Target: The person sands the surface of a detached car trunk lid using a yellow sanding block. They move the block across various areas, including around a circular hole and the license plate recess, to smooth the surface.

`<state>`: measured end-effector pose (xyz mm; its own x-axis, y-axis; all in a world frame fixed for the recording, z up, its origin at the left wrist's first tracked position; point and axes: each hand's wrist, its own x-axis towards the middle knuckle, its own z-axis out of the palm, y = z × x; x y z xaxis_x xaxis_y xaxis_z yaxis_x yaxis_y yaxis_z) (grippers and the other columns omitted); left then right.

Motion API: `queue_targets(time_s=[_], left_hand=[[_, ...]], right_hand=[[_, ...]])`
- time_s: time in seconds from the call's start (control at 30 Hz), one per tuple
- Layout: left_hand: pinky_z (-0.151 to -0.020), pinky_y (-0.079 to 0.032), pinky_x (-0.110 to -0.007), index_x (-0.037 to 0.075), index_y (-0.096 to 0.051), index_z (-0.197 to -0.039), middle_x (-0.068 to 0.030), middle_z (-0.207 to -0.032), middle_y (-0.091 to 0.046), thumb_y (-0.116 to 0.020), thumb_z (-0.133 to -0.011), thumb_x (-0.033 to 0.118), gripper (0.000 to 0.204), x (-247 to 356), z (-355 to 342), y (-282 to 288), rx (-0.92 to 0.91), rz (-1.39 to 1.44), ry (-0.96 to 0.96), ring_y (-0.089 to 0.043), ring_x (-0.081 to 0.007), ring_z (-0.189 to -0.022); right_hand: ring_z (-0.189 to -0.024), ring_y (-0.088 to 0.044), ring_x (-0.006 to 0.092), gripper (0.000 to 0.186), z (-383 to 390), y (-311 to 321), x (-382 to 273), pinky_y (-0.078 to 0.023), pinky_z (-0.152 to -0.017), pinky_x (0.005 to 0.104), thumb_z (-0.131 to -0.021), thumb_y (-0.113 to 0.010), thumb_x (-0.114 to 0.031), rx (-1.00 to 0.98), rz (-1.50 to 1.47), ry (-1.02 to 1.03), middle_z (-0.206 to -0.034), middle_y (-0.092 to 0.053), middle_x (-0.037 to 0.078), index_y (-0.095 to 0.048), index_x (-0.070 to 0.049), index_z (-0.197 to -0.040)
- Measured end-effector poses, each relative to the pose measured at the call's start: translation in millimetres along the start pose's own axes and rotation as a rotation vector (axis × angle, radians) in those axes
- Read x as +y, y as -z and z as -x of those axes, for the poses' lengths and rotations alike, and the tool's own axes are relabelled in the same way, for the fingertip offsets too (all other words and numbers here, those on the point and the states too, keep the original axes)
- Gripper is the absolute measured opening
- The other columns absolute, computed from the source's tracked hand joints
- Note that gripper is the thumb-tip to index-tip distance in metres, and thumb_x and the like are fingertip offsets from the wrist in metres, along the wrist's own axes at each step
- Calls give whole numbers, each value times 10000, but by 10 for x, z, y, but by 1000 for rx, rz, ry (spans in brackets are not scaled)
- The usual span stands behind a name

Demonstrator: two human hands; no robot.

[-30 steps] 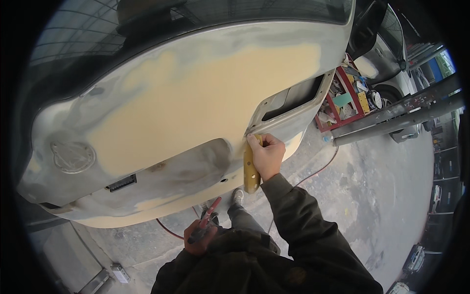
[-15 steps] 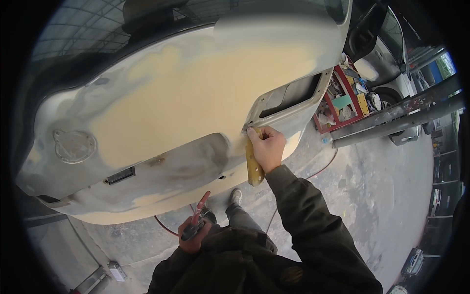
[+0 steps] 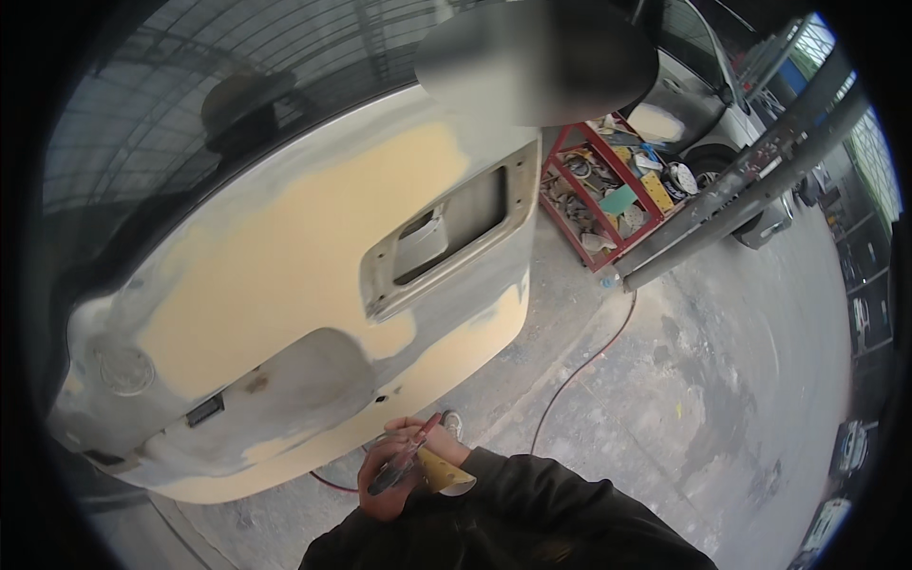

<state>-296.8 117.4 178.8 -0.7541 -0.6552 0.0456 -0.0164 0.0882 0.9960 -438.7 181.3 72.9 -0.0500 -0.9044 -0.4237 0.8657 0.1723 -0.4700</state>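
car panel (image 3: 285, 285) fills the left and centre: grey sanded metal with broad yellow filler patches, a round badge recess low on the left, a rectangular opening near its right edge. dark glass above it shows reflections. below the panel, bare grey concrete floor (image 3: 722, 380), dusty and stained. left hand (image 3: 388, 475) closed around a slim red and grey tool (image 3: 404, 456), held just under the panel's lower edge. right hand (image 3: 432, 442) close against the left, gripping a folded yellow sandpaper sheet (image 3: 446, 470); both hands touch. a thin hose (image 3: 579, 366) runs across the floor. right: red cart (image 3: 608, 190) loaded with discs, a slanted metal beam (image 3: 750, 199), a parked car behind.
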Motion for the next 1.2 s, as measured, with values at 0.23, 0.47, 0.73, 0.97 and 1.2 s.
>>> queue_targets(time_s=[0.23, 0.47, 0.73, 0.97, 1.2], left_hand=[[-933, -526, -385, 75, -718, -1021, -62, -1080, -681, -857, -671, 4, 383, 45, -182, -458, 5, -25, -18, -671, -261, -1059], [-920, -526, -375, 35, -736, -1083, -86, -1176, -706, -834, -765, 74, 335, -57, -84, -490, 70, -133, 169, -685, -263, -1046], [-770, -549, -292, -36, -605, -1272, -100, -1147, -690, -778, -838, 3, 468, 302, -351, -523, 256, 89, 343, -666, -166, -961], [-666, -512, -249, -9, -604, -1268, -59, -1047, -697, -798, -811, 13, 497, 137, -210, -242, 248, 17, 419, -643, -113, -845], [-517, -444, -257, -17, -654, -1112, -36, -775, -654, -805, -786, 11, 361, 46, -180, -175, 346, -43, 431, -553, -102, -557]], right_hand=[[-1074, -626, 154, 250, 24, 591, 143, -507, -924, 293, -994, -611, -139, -325, 735, 517, -1144, -644, 66, -620, -17, -1213], [-1165, -603, 186, 351, 766, -29, -848, -491, -987, 317, -1016, -525, -123, -6, 107, 119, -1242, -644, 85, -576, 31, -1327], [-1139, -627, 151, 432, 719, -526, -936, -509, -971, 310, -1029, -632, -277, 190, 617, 547, -1234, -674, 67, -561, -18, -1368], [-1058, -633, 107, 524, 513, -560, -973, -521, -920, 290, -896, -803, -151, 107, 497, 387, -1141, -679, 53, -559, -58, -1350], [-1013, -673, 184, 718, 402, -848, -962, -540, -879, 345, -866, -833, -245, 332, 441, 378, -1070, -670, 70, -420, -51, -1420]])
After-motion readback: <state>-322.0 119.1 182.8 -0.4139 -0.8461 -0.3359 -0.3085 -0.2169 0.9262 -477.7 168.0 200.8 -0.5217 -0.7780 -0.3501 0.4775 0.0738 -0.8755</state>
